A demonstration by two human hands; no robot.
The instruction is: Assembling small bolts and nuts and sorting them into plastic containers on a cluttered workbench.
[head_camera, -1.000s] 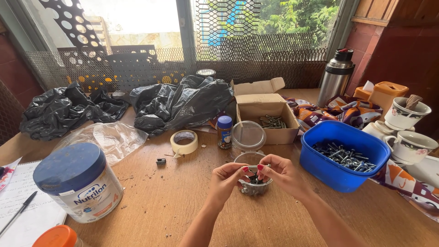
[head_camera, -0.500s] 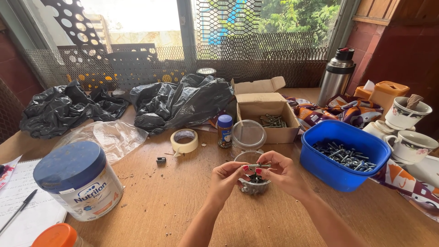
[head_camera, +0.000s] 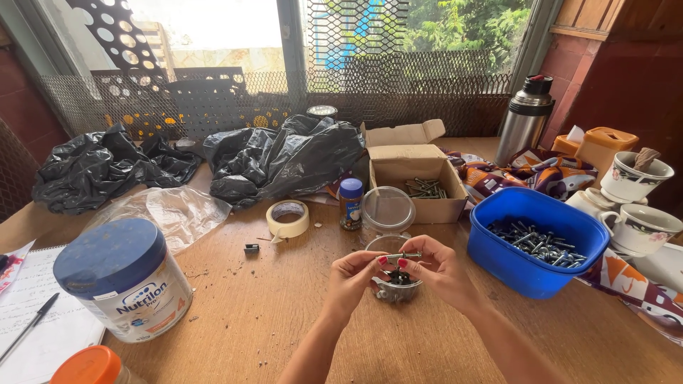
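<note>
Two hands (head_camera: 398, 274) pinching one screw (head_camera: 403, 255) over clear tub (head_camera: 395, 288) of screws, blue bin (head_camera: 537, 242) likewise filled

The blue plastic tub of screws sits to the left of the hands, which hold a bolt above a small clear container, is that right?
Not quite. The head view shows the blue plastic tub to the right of the hands; the left hand and right hand do hold a bolt above the small clear container.

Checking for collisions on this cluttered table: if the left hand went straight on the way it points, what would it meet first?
Probably the right hand: the left hand points across at it, both pinching one bolt between them.
</note>
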